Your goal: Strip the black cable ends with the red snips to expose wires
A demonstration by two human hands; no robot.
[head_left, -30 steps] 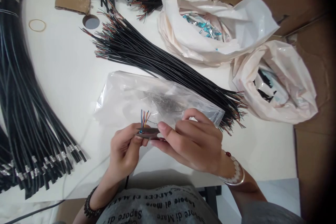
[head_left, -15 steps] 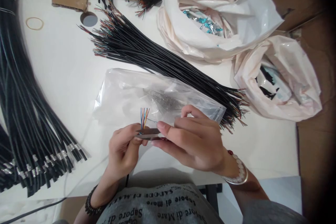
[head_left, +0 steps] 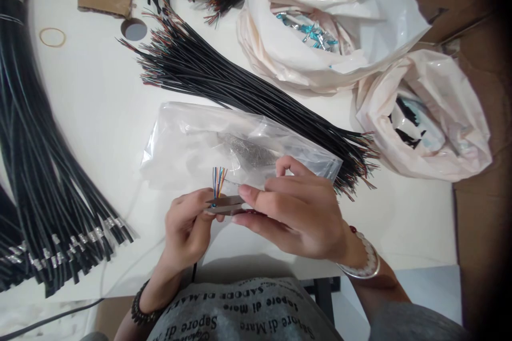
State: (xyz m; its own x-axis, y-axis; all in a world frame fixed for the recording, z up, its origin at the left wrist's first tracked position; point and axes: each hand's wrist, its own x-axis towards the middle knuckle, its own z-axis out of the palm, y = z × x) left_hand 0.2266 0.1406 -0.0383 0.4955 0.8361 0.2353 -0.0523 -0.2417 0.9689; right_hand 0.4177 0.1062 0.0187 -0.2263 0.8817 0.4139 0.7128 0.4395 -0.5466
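Left hand (head_left: 188, 226) pinched shut on a black cable (head_left: 194, 273). The cable's long axis runs away from the person, its coloured wires (head_left: 218, 176) fanned above the grip. Right hand (head_left: 296, 213) closed on a metal tool (head_left: 226, 202), possibly tweezers, lying crosswise at the wire bases.

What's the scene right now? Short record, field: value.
left hand: pinches a black cable, its coloured wires fanned upward
right hand: holds a metal tool at the wires' base
under hands: clear plastic bag on white table
middle: bundle of black cables
left: cable pile with metal bands
right: two white plastic bags
far left: rubber band
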